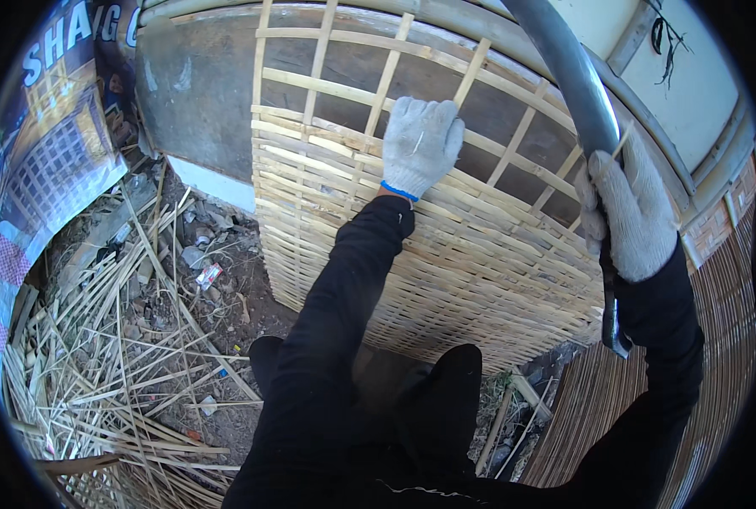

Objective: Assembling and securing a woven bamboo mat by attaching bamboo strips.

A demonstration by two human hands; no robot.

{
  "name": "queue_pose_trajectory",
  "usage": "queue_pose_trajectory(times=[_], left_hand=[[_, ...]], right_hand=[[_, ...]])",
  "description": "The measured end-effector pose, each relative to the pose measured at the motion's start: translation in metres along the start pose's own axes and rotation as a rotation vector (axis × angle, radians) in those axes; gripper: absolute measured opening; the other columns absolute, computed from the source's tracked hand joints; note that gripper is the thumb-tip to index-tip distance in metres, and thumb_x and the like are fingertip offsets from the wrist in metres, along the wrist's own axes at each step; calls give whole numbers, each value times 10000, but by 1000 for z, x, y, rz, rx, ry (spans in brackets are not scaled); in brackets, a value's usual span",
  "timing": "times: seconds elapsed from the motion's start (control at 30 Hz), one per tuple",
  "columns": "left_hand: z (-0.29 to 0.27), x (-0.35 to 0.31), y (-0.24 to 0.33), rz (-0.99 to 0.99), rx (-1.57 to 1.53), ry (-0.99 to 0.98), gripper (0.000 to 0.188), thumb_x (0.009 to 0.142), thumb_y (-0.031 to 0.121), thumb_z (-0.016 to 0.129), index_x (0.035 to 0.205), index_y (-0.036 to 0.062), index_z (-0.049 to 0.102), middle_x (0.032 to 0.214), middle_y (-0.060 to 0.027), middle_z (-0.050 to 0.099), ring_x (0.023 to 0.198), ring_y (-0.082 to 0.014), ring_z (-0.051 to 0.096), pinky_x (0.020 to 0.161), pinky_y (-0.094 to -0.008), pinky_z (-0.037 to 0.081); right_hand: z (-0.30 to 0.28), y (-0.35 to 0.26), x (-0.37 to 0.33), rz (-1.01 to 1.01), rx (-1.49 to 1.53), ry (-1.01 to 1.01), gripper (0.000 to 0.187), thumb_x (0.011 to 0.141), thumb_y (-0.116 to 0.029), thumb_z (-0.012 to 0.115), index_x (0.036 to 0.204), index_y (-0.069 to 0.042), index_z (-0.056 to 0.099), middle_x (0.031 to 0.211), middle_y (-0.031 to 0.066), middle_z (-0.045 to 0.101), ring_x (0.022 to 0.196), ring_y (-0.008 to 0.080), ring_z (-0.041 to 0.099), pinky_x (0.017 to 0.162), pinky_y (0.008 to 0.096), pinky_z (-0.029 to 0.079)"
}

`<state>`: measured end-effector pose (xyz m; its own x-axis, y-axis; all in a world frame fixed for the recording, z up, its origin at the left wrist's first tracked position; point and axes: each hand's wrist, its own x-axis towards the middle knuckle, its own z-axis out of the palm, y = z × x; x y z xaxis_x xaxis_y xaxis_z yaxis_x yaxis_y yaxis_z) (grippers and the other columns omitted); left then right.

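One grey-gloved left hand (pixel 423 146) is balled against a pale, woven bamboo panel (pixel 454 246) toward one o'clock; the grey-gloved right hand (pixel 634 212), near three, holds a curved silver blade (pixel 576 78).

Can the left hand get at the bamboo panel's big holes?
Probably yes: the gloved left hand is right beside them on the woven bamboo panel, and the curved machete is off to its right.
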<state>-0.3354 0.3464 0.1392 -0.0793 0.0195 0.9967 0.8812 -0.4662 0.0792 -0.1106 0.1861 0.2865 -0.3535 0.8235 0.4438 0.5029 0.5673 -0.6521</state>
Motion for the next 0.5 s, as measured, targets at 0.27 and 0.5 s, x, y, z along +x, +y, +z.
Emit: queue_pose_trajectory(times=[0.27,0.5], left_hand=[[18,-21,0,-226,-476,123,120,878,169,683,928,106,594,847,-87,599,849,-308,592,852,-435,451],[-15,-15,3,-169,-74,0,180,823,198,684,946,68,664,996,-168,649,1008,-364,625,938,-485,485]], right_hand=[[100,-5,62,-313,-445,-213,206,1047,-122,471,1199,10,514,770,105,619,504,175,598,476,355,505],[107,1,69,-250,-275,-164,269,997,-142,527,1196,38,531,745,262,662,738,457,697,675,510,533]])
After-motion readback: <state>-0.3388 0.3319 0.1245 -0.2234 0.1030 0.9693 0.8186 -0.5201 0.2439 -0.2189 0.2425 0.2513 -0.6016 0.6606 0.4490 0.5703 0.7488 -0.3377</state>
